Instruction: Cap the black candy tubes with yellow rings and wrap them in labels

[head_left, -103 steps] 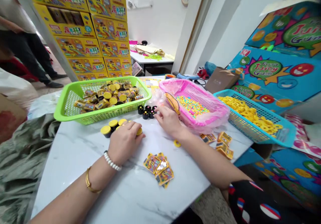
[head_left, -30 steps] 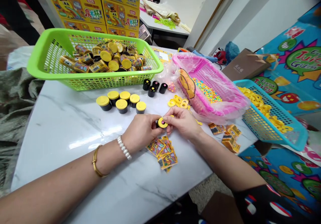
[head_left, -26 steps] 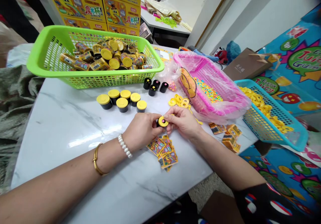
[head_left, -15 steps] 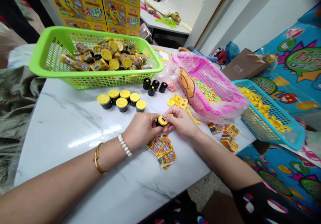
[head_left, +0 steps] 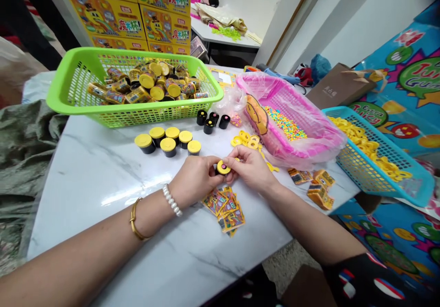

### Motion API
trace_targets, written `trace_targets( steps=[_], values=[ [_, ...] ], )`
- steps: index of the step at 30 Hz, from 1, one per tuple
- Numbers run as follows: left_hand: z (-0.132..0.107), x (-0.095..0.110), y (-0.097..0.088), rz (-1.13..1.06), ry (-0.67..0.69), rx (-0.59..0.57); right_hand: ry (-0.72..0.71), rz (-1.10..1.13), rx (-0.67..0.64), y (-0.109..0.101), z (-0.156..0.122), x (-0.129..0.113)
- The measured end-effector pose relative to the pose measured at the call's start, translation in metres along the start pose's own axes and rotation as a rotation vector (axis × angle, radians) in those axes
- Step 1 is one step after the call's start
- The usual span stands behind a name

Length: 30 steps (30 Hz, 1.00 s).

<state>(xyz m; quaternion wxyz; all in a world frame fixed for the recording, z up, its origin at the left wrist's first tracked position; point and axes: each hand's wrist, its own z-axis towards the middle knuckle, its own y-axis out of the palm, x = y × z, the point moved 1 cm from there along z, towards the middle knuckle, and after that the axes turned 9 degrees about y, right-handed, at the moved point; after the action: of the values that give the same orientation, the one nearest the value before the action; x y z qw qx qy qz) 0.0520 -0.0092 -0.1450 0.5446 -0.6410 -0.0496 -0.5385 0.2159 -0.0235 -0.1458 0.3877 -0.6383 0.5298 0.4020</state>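
My left hand (head_left: 194,179) and my right hand (head_left: 249,167) meet over the marble table (head_left: 85,206), pinching a small black cup with a yellow lid (head_left: 223,167) between their fingers. A pink dot marks the lid's centre. Just behind my left hand stand several yellow-lidded cups (head_left: 168,139). Several black cups with small coloured tops (head_left: 209,123) are grouped further back. Yellow candy rings (head_left: 245,139) lie near my right hand, and a loose pile of printed sachets (head_left: 223,211) sits below both hands.
A green basket (head_left: 137,117) holds many cups. A plastic-lined pink basket (head_left: 309,119) holds coloured beads. A blue basket (head_left: 357,169) holds yellow rings. More sachets (head_left: 319,194) lie beside it. Yellow cartons (head_left: 137,18) stand behind the table.
Since the oldest frame, my hands have come together on the cup, and more lidded cups and rings lie on the table. Over the last second, only the view has shifted slightly.
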Motion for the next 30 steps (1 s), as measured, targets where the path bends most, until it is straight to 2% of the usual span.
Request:
trace_targets(
  steps=[5, 9, 11, 15, 17, 19, 22, 24, 26, 30],
  values=[
    [0.001, -0.001, 0.001, 0.029, -0.015, 0.014, -0.035, -0.023, 0.028, 0.001, 0.0, 0.0],
    [-0.001, 0.003, -0.002, -0.006, -0.038, 0.038, -0.077, -0.144, 0.05, 0.002, -0.002, 0.0],
    [-0.003, 0.007, -0.004, -0.157, -0.114, -0.012, -0.098, -0.214, 0.036, 0.002, -0.002, 0.0],
    [-0.005, 0.012, -0.003, -0.65, -0.336, -0.163, -0.096, -0.283, 0.037, 0.002, -0.003, 0.001],
    [-0.003, 0.011, -0.004, -0.822, -0.442, -0.151, -0.086, -0.314, 0.047, 0.002, -0.003, 0.001],
    [0.0, 0.01, -0.005, -0.935, -0.554, -0.121, -0.142, -0.369, 0.096, 0.0, -0.003, -0.001],
    [0.002, 0.012, -0.004, -0.961, -0.652, -0.074, -0.221, -0.411, 0.144, -0.002, -0.001, -0.003],
    [-0.002, 0.015, -0.001, -0.882, -0.612, -0.077, -0.198, -0.382, 0.124, -0.002, 0.001, -0.003],
    [-0.008, 0.017, 0.004, -0.679, -0.477, -0.057, -0.166, -0.333, 0.105, -0.002, 0.002, -0.002],
    [-0.015, 0.015, 0.007, -0.064, -0.063, 0.244, -0.1, -0.188, 0.044, -0.004, 0.005, 0.001]
  ],
)
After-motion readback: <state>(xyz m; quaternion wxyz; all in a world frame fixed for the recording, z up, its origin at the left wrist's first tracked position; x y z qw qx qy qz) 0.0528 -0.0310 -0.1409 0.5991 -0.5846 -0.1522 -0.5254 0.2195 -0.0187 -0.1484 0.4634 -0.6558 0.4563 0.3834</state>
